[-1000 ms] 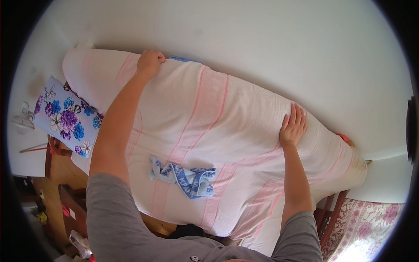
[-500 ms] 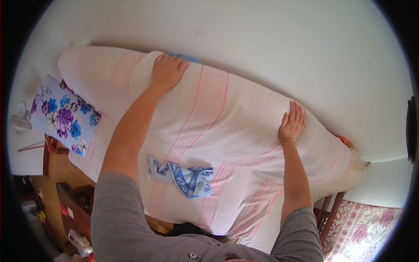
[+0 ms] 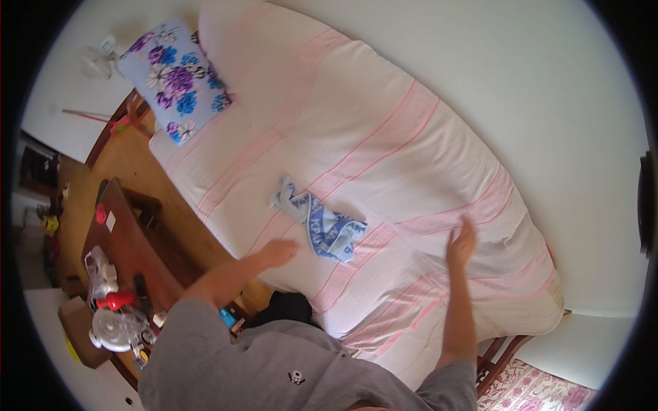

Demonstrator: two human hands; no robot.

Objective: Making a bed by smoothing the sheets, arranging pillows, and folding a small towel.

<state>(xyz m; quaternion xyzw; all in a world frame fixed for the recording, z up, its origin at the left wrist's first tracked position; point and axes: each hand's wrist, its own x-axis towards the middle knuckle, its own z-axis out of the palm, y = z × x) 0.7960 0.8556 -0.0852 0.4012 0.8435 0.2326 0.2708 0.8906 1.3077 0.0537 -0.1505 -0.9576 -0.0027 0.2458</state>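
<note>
A white sheet with pink stripes (image 3: 384,147) covers the bed, loosely wrinkled toward its right end. On it lies a crumpled blue-and-white towel (image 3: 334,233). My left hand (image 3: 279,253) hovers over the near side of the bed, just left of the towel and apart from it; its fingers are smeared by motion. Over the sheet to the right is my right hand (image 3: 462,245), blurred, with thumb and fingers apart and nothing in it. A lilac pillow with purple and blue flowers (image 3: 177,81) rests at the bed's far left end.
The wall (image 3: 548,82) runs along the bed's far side. At left stands a dark wooden table (image 3: 123,219) with a glass pot (image 3: 116,331) and a red object. A black item (image 3: 284,308) sits by the near bed edge. Flowered fabric (image 3: 531,387) shows lower right.
Both hands have left the far edge of the sheet and drawn back toward me, the left one farther. My view has turned, showing more of the table. The towel still lies crumpled.
</note>
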